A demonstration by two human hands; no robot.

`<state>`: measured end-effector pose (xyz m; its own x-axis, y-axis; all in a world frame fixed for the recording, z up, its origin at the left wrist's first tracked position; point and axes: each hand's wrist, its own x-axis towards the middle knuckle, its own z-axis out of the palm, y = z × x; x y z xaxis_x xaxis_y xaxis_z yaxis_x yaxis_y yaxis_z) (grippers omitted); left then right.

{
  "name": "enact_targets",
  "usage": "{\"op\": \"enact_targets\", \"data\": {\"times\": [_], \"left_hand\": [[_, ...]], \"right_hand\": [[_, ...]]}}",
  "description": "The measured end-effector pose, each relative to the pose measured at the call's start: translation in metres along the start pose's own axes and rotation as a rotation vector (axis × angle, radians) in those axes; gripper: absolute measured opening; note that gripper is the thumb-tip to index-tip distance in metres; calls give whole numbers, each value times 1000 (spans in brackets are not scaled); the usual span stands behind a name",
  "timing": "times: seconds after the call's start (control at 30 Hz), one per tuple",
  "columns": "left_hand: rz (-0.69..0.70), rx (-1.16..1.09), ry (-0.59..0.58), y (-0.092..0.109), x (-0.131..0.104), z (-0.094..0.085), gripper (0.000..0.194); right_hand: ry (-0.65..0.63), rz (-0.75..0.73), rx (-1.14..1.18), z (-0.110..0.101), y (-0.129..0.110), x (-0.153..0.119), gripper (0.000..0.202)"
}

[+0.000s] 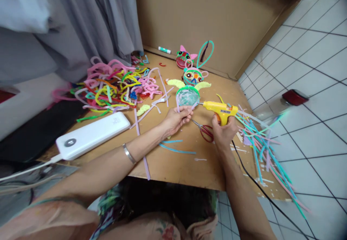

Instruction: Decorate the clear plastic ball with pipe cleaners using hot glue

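Note:
My left hand pinches a round, whitish-green disc with a bright green rim, two pale yellow ear-like pieces at its top and lilac strips at its lower edge. In my right hand is a yellow glue gun, its fingers wrapped round the handle. The gun's nozzle points left and is at the disc's lower right edge; whether it touches cannot be made out. Scissors with red handles lie between the hands. Just beyond the disc sits a decorated round face with pink loops.
Colourful pipe cleaners are heaped at the left and right. A white power bank lies left of my forearm. A red face piece and glue stick are near the cardboard wall. A black cord trails right.

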<state>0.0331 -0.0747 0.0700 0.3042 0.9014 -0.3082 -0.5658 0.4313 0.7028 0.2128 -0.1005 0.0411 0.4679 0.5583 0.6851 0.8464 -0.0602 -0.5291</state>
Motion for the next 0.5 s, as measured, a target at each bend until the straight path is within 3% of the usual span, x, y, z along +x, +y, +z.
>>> {"op": "enact_targets", "data": {"times": [0.5], "left_hand": [[23,-3,5,0,0,0,22]], "right_hand": [[-20,-23,23,-3,-2,0,20]]}}
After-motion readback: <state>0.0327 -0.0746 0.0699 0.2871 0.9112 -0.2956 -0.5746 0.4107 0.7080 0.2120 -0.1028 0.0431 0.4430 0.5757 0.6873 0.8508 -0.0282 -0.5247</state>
